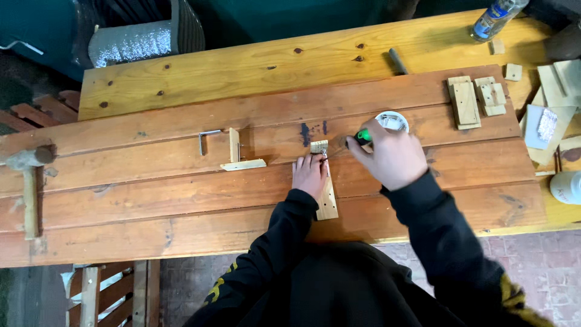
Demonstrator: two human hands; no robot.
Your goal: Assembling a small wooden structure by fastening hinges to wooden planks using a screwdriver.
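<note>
Head view: a strip [327, 203] is pinned flat under the left hand [308, 174]; a screwdriver [362, 136] is gripped in the right hand [392, 158], best kept square just beyond the left fingertips.

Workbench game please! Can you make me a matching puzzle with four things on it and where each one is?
Things:
1. mallet
2. plastic bottle
3. metal bracket
4. green-handled tool

Places:
A. in the right hand
B. far right corner
C. left end of the workbench
D. left of the small L-shaped wood piece

Pairs: 1-C, 2-B, 3-D, 4-A
</note>
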